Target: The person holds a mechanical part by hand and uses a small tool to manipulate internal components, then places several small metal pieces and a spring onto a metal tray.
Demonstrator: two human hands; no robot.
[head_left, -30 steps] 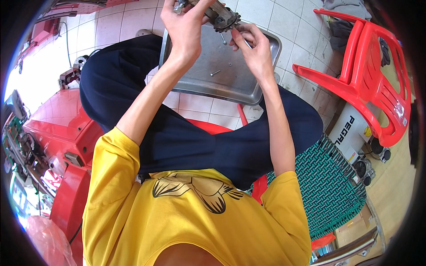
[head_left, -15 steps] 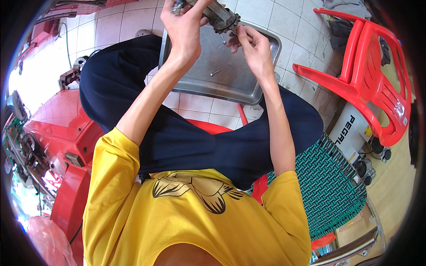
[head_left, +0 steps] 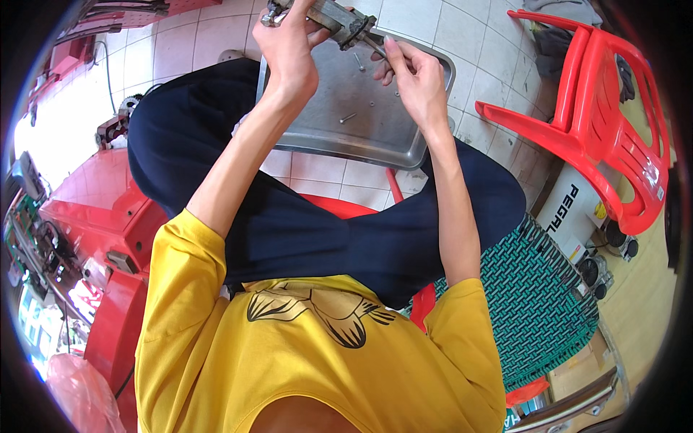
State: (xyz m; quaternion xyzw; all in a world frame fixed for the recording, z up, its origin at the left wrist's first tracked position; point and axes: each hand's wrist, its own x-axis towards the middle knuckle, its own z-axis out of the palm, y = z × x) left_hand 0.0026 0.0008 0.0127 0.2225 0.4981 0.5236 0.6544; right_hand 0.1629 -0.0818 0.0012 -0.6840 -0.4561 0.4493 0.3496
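A grey metal machine part (head_left: pixel 338 19) with a dark, ridged collar at its end hangs over the far side of a metal tray (head_left: pixel 317 108). My left hand (head_left: pixel 289 58) is closed around its body; the top of the part is cut off by the picture's upper edge. From the collared end a thin metal rod (head_left: pixel 376 45) reaches toward my right hand (head_left: pixel 417 76), whose thumb and fingers pinch it. Whether the rod belongs to the part or is separate, I cannot tell. On the tray floor below lie two bolts, one bolt (head_left: pixel 349 117) nearer me and another bolt (head_left: pixel 359 63) farther off, with a small nut (head_left: pixel 372 103).
Right of the tray stands a red plastic chair (head_left: pixel 577 144), with a white cylinder (head_left: pixel 567 209) beneath it. A green woven mat (head_left: pixel 534 303) lies beside my right leg. Red metal equipment (head_left: pixel 108 195) stands on the left. Pale tiles (head_left: pixel 408 22) cover the floor.
The machine part and my left hand have shifted slightly left. The collared end is now farther from my right fingers, and more of the thin rod shows between them.
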